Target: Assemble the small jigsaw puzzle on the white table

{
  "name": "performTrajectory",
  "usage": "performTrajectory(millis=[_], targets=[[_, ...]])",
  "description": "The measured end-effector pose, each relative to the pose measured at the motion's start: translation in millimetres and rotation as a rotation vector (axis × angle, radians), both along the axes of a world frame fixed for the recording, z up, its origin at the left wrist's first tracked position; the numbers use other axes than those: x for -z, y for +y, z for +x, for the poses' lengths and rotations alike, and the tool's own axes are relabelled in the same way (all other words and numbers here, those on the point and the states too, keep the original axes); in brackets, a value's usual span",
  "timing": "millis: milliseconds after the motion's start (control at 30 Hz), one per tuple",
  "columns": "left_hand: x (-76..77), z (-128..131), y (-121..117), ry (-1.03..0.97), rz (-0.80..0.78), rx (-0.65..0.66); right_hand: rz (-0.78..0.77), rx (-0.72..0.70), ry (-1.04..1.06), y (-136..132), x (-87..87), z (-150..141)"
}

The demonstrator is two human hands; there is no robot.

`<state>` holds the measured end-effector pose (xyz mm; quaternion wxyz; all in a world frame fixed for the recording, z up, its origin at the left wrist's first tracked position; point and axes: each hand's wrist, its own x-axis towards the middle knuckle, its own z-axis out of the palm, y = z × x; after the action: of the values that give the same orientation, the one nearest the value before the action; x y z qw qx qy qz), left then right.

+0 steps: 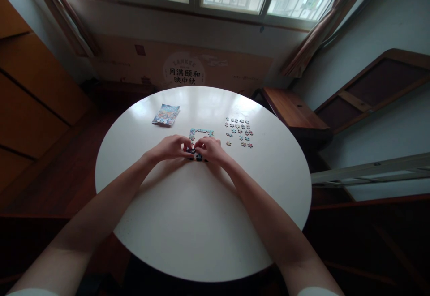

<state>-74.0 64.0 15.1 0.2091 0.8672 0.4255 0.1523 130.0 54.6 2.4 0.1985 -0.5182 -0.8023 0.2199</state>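
A partly joined jigsaw puzzle (202,130) lies on the white table, its border built around a bare middle. My left hand (173,147) is closed at the near left corner, thumb and fingers pinching the dark puzzle pieces there. From the other side my right hand (211,149) reaches over the near edge, its fingertips pinched together on a puzzle piece beside the left fingers. The fingers partly hide what they grip. Several loose puzzle pieces (240,131) are spread in rough rows to the right of my right hand.
A colourful printed packet or leaflet (166,115) lies at the far left of the round white table (198,224). Beyond the table, a wooden stool or bench (292,112) stands on the right. Windows and a printed cardboard panel (218,65) are at the back.
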Motion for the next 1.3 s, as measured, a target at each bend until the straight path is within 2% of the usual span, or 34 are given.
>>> performTrajectory(millis=[400,733,1000,1167,1300], targets=[[-0.6,1,-1,0.015,0.007,-0.006,0.019,0.000,-0.012,-2,-1.6,-3],[-11.4,5,-8,0.084,0.101,0.012,0.027,-0.025,0.027,0,0.6,-1],[-9.8,4,-9,0.044,0.067,0.013,0.016,-0.046,0.168,-3,-3.6,-3],[-9.9,4,-8,0.034,0.041,-0.017,0.008,-0.118,0.323,1,-4.4,2],[-10.3,3,-6,0.035,-0.004,-0.049,0.003,-0.077,0.448,5,-3.2,9]])
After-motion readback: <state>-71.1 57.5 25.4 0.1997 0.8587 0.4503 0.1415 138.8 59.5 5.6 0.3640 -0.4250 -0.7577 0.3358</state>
